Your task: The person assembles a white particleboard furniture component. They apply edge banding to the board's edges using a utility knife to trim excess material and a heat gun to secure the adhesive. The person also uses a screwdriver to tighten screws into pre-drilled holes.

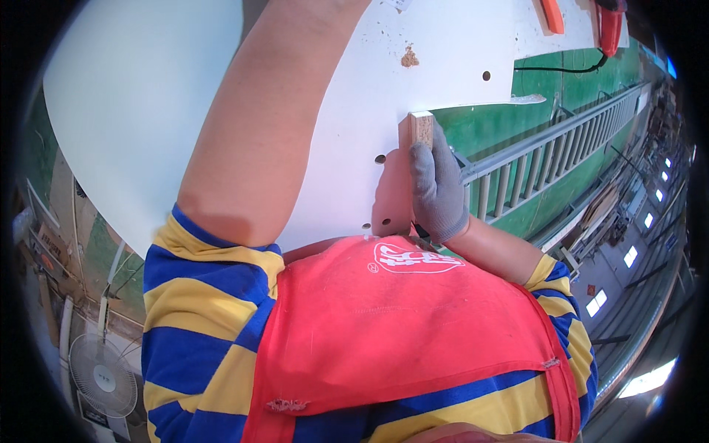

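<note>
My right hand (441,188), in a grey knitted glove, is closed around a short piece of particle board (422,131) with a white face. It holds the piece upright at the right edge of a large white board (347,162); whether the two touch I cannot tell. Several round dark holes pierce the white board, and a small heap of sawdust (409,57) lies on it. My bare left forearm stretches across the board and leaves the picture at the top edge, so my left hand is out of sight.
At the upper right lie an orange object (550,16) and a red tool (610,29) with a black cord. A grey roller conveyor (554,151) runs along the green floor (495,129) to my right. A white fan (103,375) stands at the lower left.
</note>
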A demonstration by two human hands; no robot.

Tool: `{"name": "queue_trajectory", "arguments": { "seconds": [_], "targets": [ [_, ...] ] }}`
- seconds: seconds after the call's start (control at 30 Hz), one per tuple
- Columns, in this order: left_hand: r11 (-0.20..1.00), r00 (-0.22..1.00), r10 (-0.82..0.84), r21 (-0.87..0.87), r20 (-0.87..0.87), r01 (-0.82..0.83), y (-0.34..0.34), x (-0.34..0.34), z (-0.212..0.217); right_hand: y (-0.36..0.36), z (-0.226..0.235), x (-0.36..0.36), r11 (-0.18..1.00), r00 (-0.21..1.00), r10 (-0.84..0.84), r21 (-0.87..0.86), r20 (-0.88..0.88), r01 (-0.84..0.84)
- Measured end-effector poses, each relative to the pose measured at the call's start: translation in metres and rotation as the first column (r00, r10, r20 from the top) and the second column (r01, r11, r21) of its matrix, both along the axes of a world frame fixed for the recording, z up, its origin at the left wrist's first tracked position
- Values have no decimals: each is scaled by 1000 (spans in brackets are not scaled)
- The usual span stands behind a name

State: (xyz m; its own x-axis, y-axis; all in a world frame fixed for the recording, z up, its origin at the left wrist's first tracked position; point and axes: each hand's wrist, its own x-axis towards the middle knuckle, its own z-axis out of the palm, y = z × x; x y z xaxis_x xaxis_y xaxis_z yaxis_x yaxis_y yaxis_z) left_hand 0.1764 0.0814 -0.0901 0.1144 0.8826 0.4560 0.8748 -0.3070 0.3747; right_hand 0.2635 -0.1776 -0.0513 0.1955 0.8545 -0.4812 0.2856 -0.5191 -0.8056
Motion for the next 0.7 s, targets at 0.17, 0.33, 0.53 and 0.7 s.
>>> {"name": "queue_trajectory", "arguments": {
  "seconds": [0.17,0.33,0.53,0.7],
  "targets": [
    [998,1000,11,65,17,-12,2,2,-5,1,0,0,1000,999,26,-14,-42,-27],
    [999,999,28,18,42,-29,-1,-2,4,6,1,0,990,991,132,53,-13,-132],
    [1000,999,-16,16,47,15,-1,7,1,7,-2,-2,991,993,101,76,65,-106],
    [1000,1000,11,6,16,-11,-1,-1,3,8,3,-4,994,994,102,29,26,-103]
  ]
}}
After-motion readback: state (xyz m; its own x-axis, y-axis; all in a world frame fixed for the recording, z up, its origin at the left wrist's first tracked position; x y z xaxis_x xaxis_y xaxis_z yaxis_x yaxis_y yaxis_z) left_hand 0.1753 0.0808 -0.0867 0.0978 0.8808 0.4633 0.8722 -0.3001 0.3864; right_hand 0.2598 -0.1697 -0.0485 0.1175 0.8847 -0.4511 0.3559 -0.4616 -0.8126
